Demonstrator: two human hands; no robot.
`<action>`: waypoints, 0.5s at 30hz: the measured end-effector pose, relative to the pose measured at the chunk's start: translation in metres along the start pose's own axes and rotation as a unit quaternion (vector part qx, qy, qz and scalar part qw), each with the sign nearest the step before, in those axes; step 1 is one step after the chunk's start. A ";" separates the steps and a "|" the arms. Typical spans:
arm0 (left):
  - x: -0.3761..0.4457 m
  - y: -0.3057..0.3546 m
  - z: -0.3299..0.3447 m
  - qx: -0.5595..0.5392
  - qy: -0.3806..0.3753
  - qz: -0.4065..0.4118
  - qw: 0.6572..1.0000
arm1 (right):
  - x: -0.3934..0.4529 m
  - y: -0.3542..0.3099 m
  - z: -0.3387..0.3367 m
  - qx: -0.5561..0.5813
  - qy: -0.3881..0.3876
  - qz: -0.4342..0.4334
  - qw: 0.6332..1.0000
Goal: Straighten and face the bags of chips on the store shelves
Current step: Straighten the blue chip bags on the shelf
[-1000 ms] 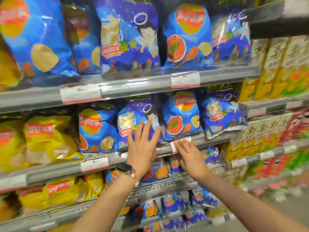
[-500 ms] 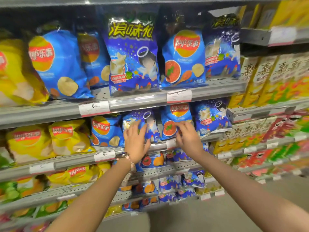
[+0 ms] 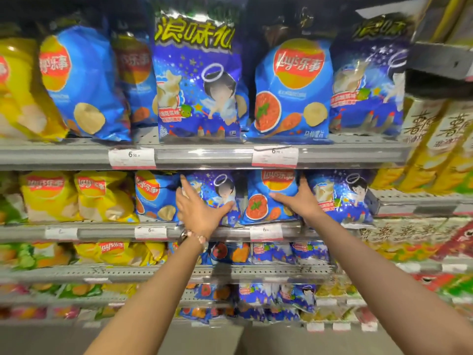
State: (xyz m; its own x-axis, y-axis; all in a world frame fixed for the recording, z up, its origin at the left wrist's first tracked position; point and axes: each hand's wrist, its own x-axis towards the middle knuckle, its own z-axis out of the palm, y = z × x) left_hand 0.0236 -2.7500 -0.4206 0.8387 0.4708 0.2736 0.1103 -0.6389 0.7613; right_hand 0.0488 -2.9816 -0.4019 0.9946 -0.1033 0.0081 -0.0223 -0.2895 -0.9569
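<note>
Since half a second ago both hands have moved up onto the second-shelf (image 3: 102, 230) bags. Left hand (image 3: 198, 210), fingers spread and mostly straight, lies flat on the purple-blue angel bag (image 3: 220, 190), thumb across its lower front. Right hand (image 3: 299, 201) grips the blue Lay's tomato bag (image 3: 266, 198), thumb on its face, fingers at its right edge.

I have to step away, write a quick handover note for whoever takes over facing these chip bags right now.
Left hand: fingers spread on the purple angel bag, second shelf.
Right hand: holding the blue tomato bag beside it at its right edge.
Done: top-shelf bags stand front-out.
Left: square these two, then the slumped yellow bags to the left and the lower shelves.
</note>
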 end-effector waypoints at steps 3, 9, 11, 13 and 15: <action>0.002 0.000 0.000 0.014 -0.009 -0.045 0.999 | 0.009 0.006 0.002 0.031 -0.039 0.001 0.999; 0.000 0.004 -0.006 0.009 0.004 -0.039 0.999 | 0.018 0.017 0.001 0.044 -0.025 0.001 0.999; 0.000 0.005 -0.007 0.009 0.004 -0.032 0.999 | 0.017 0.015 -0.002 0.054 -0.027 -0.003 0.998; -0.002 0.007 -0.009 0.001 -0.004 -0.026 1.000 | 0.015 0.013 -0.006 0.061 -0.027 -0.008 0.998; -0.001 0.009 -0.013 -0.015 -0.020 -0.020 0.999 | 0.013 0.010 -0.011 0.068 -0.021 -0.023 0.997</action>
State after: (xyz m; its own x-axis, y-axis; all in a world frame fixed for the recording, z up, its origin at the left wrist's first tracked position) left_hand 0.0169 -2.7484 -0.4070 0.8549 0.4702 0.2193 0.1282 -0.6010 0.7889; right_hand 0.0603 -2.9967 -0.4079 0.9977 -0.0529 0.0433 0.0343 -0.1612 -0.9863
